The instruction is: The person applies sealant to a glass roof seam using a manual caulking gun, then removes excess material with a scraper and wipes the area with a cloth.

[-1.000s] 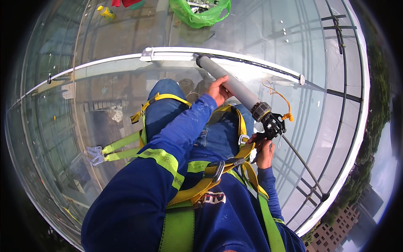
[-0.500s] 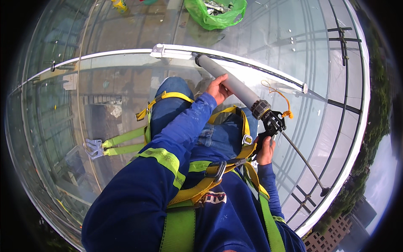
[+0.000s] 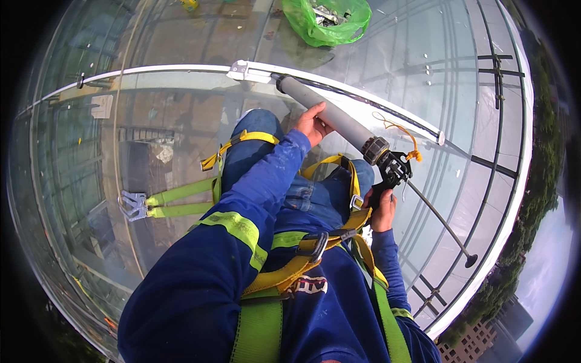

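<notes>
A grey-barrelled caulking gun lies slantwise across my lap, its front end pointing to the far left. My left hand is wrapped under the barrel, supporting it. At the black handle, my right hand is closed around the grip and trigger, though the fingers are partly hidden. A thin plunger rod sticks out behind, and an orange cord hangs from the gun. The front end meets a white-edged joint with a dark line along it, close to the pale block at its left end.
Glass panels surround me, with frames visible below. A green plastic bag of scraps stands beyond the joint. My harness's metal hook lies on the glass at left. Black bars and the roof's white edge are at right.
The gun's front end has slid left along the joint, nearer the pale block. Both hands have kept their hold. The whole view has shifted slightly.
</notes>
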`<action>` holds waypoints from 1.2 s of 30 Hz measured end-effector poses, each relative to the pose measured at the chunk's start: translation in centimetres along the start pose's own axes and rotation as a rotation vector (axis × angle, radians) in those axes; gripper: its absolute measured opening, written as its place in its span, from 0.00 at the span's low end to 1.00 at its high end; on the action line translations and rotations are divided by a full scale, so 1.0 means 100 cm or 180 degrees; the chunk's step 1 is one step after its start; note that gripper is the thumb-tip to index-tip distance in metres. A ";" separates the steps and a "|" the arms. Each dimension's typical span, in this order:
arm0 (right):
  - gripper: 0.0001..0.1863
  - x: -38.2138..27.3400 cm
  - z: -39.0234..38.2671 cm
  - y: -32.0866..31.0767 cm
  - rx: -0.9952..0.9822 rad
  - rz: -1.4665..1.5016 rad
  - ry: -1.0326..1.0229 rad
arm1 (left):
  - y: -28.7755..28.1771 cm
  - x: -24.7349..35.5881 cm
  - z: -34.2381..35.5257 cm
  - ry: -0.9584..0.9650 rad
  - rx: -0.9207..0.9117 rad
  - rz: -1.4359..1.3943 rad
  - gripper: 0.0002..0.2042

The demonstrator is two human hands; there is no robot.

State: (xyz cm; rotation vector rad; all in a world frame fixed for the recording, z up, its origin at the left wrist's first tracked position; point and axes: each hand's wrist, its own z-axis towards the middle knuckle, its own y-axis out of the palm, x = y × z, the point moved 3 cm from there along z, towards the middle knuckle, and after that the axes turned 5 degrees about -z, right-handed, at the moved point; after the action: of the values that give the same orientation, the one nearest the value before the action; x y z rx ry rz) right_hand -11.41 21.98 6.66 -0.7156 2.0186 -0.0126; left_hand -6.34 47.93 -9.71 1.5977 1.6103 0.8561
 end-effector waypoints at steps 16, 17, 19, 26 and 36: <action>0.42 -0.050 0.012 0.040 0.0186 0.0914 -0.0133 | 0.008 0.049 -0.015 0.0175 0.0183 -0.0195 0.15; 0.43 -0.049 0.013 0.032 -0.0029 0.0679 -0.0039 | 0.011 0.052 -0.016 0.0159 0.0139 -0.0210 0.15; 0.43 -0.041 0.017 0.023 -0.0258 0.0430 0.0050 | 0.011 0.055 -0.017 0.0158 0.0091 -0.0239 0.15; 0.46 -0.054 0.019 0.049 -0.0320 0.1202 0.0038 | 0.013 0.070 -0.023 0.0265 0.0215 -0.0282 0.15; 0.47 -0.059 0.019 0.056 -0.0299 0.1046 0.0082 | 0.019 0.084 -0.032 0.0300 0.0337 -0.0174 0.15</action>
State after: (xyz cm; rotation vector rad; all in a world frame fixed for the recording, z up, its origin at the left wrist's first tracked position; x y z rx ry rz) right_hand -10.42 30.05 8.63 -0.4355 2.1508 0.2677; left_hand -7.98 56.41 -6.65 1.5986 1.7837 0.8410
